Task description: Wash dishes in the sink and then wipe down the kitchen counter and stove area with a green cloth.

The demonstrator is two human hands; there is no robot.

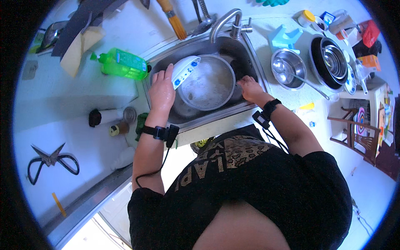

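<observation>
My left hand [163,89] grips a white bowl with blue flowers [186,70], tilted on its side over the left part of the steel sink [179,120]. Beside and partly behind the bowl, a large round metal basin [207,84] holds cloudy water. My right hand [250,88] is over the sink's right side, close to the basin's rim, fingers bent; whether it holds anything is not clear. A dark object, not identifiable, lies in the sink behind it. The steel faucet [225,23] arches over the sink's back edge.
A green dish soap bottle [126,64] lies left of the sink. On the right counter are a steel bowl with a ladle [289,69], a light blue plastic rack [285,39] and a stack of nested basins [329,64]. Scissors [51,159] and a brush [175,22] hang on walls.
</observation>
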